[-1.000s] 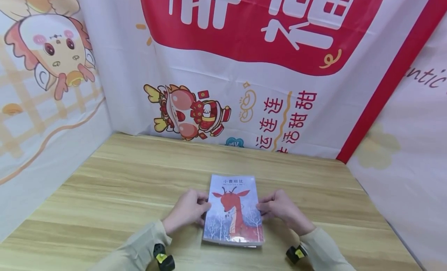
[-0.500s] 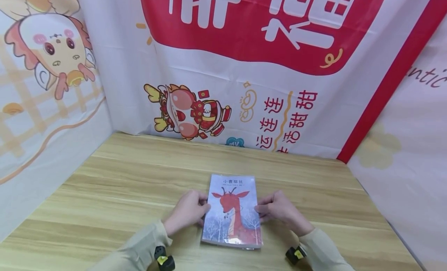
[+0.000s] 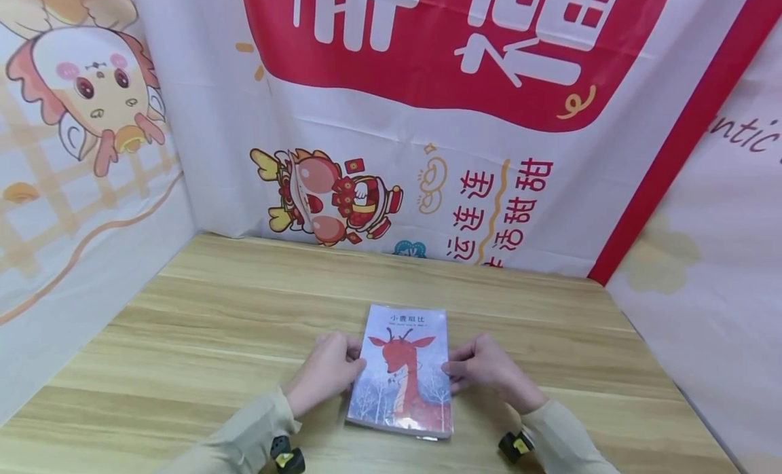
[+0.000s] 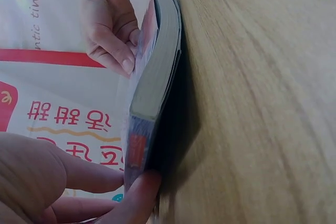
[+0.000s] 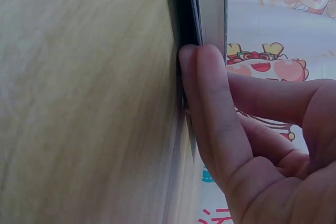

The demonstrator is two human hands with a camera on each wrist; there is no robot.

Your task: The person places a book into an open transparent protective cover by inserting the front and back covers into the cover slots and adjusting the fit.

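A paperback book with a red deer on its blue cover lies face up between my hands in the head view. My left hand pinches its spine side, and my right hand pinches the opposite, page side. In the left wrist view the book shows its curved page block, with a dark gap and shadow between its underside and the tabletop. The right wrist view has two fingertips of the right hand against the page edge, low by the table. Part of the fingers is hidden beneath the book.
The wood-grain table extends around the book on all sides. A white and red printed cloth hangs at the back edge, with more printed cloths at left and right. Each sleeve cuff has a black and yellow wrist device near it.
The near end of the book has swung slightly left and towards the person, so the book stands a little more slanted. Both hands keep their grip, and the right has shifted slightly left.
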